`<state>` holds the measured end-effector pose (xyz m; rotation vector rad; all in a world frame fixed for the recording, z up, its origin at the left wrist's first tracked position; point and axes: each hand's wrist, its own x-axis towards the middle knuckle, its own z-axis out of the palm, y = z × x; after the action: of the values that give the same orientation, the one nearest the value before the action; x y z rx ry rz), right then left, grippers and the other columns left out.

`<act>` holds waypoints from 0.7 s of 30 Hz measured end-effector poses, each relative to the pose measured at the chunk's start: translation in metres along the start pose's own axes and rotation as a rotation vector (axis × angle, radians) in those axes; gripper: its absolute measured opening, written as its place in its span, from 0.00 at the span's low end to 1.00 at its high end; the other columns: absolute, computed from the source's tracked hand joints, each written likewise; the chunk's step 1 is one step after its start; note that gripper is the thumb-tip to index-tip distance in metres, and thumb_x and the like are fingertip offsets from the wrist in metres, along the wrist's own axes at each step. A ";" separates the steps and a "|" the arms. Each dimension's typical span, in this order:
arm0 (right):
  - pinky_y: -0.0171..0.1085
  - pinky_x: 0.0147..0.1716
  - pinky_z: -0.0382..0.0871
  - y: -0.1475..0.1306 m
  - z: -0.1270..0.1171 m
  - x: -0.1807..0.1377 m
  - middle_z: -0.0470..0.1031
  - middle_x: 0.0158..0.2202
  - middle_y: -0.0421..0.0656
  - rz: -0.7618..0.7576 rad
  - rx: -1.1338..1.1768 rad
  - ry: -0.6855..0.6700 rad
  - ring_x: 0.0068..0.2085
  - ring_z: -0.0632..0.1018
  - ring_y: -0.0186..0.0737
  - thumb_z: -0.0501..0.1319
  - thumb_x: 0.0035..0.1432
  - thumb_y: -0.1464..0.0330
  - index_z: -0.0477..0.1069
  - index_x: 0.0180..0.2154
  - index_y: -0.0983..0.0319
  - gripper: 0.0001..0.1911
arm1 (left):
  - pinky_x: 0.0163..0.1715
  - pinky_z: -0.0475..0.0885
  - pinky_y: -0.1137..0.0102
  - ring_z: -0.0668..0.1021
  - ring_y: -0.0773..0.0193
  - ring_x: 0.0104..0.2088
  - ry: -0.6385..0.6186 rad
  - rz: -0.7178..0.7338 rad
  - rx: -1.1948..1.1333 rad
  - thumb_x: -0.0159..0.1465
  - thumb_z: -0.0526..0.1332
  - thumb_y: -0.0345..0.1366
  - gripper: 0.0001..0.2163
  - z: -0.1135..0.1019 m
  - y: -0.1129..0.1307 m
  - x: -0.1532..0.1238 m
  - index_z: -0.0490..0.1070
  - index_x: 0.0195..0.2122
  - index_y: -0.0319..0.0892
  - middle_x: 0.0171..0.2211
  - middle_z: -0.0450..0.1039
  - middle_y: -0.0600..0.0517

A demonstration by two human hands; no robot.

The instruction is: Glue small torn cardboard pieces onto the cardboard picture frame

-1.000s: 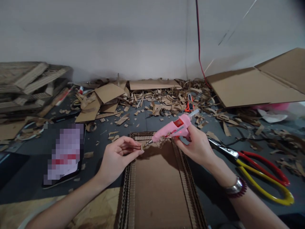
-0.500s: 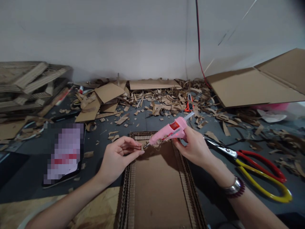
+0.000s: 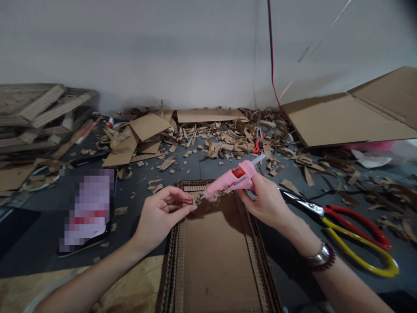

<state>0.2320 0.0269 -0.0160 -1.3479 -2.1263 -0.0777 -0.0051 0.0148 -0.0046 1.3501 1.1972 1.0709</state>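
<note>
In my right hand is a pink hot glue gun, tilted with its nozzle down to the left. A clear glue stick pokes out of its back end. My left hand pinches a small cardboard piece, and the nozzle is at or very near that piece. Below both hands lies a long cardboard tray whose raised rims are built of layered corrugated strips. Its far end is partly covered by my left fingers and the glue gun.
Red-and-yellow-handled scissors lie at the right, near my forearm. A phone rests at the left. Cardboard scraps and an orange cutter litter the back. A large cardboard sheet stands back right; cardboard frames are stacked left.
</note>
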 end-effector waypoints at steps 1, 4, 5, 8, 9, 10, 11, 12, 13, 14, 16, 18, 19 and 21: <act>0.32 0.19 0.55 0.000 0.000 0.000 0.61 0.21 0.38 -0.001 -0.003 0.000 0.20 0.63 0.34 0.52 0.52 0.71 0.54 0.27 0.60 0.05 | 0.30 0.75 0.79 0.78 0.70 0.28 0.000 0.000 0.000 0.46 0.67 0.26 0.08 0.000 0.000 0.000 0.68 0.25 0.39 0.26 0.77 0.54; 0.33 0.20 0.57 0.000 0.001 -0.001 0.63 0.22 0.40 -0.013 -0.025 0.008 0.22 0.66 0.36 0.51 0.53 0.71 0.55 0.27 0.60 0.04 | 0.30 0.74 0.79 0.78 0.70 0.28 -0.002 0.007 -0.006 0.46 0.66 0.26 0.08 0.001 0.001 0.000 0.68 0.25 0.39 0.26 0.77 0.54; 0.33 0.21 0.58 0.000 0.001 -0.001 0.64 0.23 0.41 -0.021 -0.040 0.013 0.23 0.68 0.37 0.51 0.53 0.71 0.56 0.28 0.60 0.03 | 0.31 0.74 0.79 0.78 0.70 0.28 -0.005 0.013 -0.012 0.46 0.66 0.25 0.08 0.001 0.001 0.000 0.67 0.25 0.39 0.26 0.77 0.54; 0.35 0.25 0.62 0.001 0.002 0.000 0.67 0.26 0.44 -0.059 -0.097 0.018 0.29 0.71 0.42 0.51 0.54 0.71 0.59 0.32 0.62 0.01 | 0.31 0.75 0.79 0.78 0.69 0.29 -0.013 0.042 -0.037 0.46 0.66 0.24 0.08 0.001 0.003 0.000 0.67 0.24 0.39 0.26 0.77 0.54; 0.36 0.26 0.63 0.003 0.002 0.001 0.67 0.27 0.44 -0.060 -0.118 0.025 0.30 0.71 0.42 0.52 0.54 0.70 0.59 0.33 0.62 0.02 | 0.31 0.75 0.78 0.79 0.69 0.29 -0.012 0.053 -0.042 0.46 0.66 0.24 0.08 0.001 0.003 -0.001 0.67 0.24 0.39 0.26 0.77 0.54; 0.36 0.26 0.63 0.005 0.002 0.001 0.67 0.27 0.44 -0.046 -0.135 0.040 0.30 0.71 0.43 0.52 0.55 0.69 0.59 0.33 0.61 0.03 | 0.32 0.75 0.78 0.79 0.69 0.29 -0.011 0.061 -0.045 0.46 0.66 0.23 0.08 0.001 0.003 -0.001 0.67 0.24 0.39 0.26 0.77 0.54; 0.37 0.27 0.63 0.009 0.002 0.002 0.67 0.27 0.44 -0.017 -0.152 0.065 0.30 0.71 0.43 0.53 0.56 0.67 0.59 0.32 0.61 0.04 | 0.32 0.75 0.78 0.79 0.69 0.29 -0.012 0.065 -0.048 0.46 0.65 0.23 0.09 0.001 0.003 -0.001 0.67 0.24 0.39 0.26 0.77 0.54; 0.37 0.27 0.63 0.012 0.002 0.003 0.66 0.26 0.44 0.022 -0.173 0.095 0.29 0.70 0.43 0.52 0.57 0.65 0.58 0.32 0.61 0.06 | 0.32 0.75 0.78 0.79 0.69 0.29 -0.015 0.066 -0.051 0.46 0.65 0.23 0.09 0.001 0.003 -0.001 0.67 0.24 0.39 0.26 0.77 0.54; 0.38 0.27 0.63 0.016 0.003 0.004 0.66 0.26 0.45 0.068 -0.204 0.122 0.30 0.70 0.44 0.52 0.57 0.63 0.58 0.31 0.61 0.08 | 0.32 0.75 0.78 0.79 0.69 0.29 -0.017 0.063 -0.056 0.46 0.65 0.23 0.09 0.000 0.003 -0.001 0.67 0.24 0.39 0.27 0.77 0.54; 0.39 0.28 0.63 0.020 0.003 0.005 0.66 0.26 0.46 0.115 -0.245 0.135 0.30 0.70 0.45 0.52 0.58 0.63 0.58 0.31 0.61 0.08 | 0.32 0.75 0.78 0.79 0.69 0.29 -0.023 0.060 -0.060 0.47 0.65 0.22 0.09 0.000 0.003 -0.001 0.67 0.24 0.39 0.27 0.77 0.54; 0.42 0.31 0.63 0.026 0.005 0.006 0.67 0.28 0.49 0.210 -0.352 0.093 0.33 0.69 0.49 0.51 0.58 0.64 0.59 0.32 0.63 0.08 | 0.32 0.75 0.79 0.79 0.69 0.29 -0.032 0.053 -0.067 0.47 0.65 0.22 0.09 0.000 0.003 -0.001 0.67 0.24 0.40 0.27 0.77 0.54; 0.44 0.33 0.63 0.030 0.009 0.008 0.68 0.31 0.51 0.298 -0.441 -0.009 0.37 0.69 0.51 0.51 0.58 0.66 0.60 0.33 0.64 0.07 | 0.31 0.75 0.79 0.79 0.69 0.29 -0.036 0.050 -0.071 0.47 0.65 0.22 0.09 0.000 0.004 -0.001 0.67 0.24 0.40 0.27 0.77 0.54; 0.44 0.34 0.62 0.031 0.011 0.008 0.68 0.32 0.51 0.330 -0.462 -0.057 0.38 0.69 0.52 0.51 0.57 0.67 0.60 0.33 0.65 0.06 | 0.31 0.75 0.79 0.79 0.69 0.29 -0.036 0.048 -0.072 0.47 0.65 0.22 0.09 0.000 0.004 -0.001 0.67 0.24 0.40 0.27 0.77 0.54; 0.44 0.35 0.62 0.032 0.017 0.009 0.69 0.32 0.52 0.358 -0.472 -0.119 0.39 0.69 0.52 0.51 0.58 0.68 0.61 0.34 0.66 0.06 | 0.31 0.75 0.79 0.79 0.69 0.29 -0.037 0.049 -0.069 0.46 0.65 0.22 0.09 0.000 0.005 -0.001 0.67 0.23 0.40 0.27 0.77 0.54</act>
<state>0.2483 0.0557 -0.0333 -2.0341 -1.9983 -0.3792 -0.0042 0.0135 0.0005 1.3466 1.0955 1.1071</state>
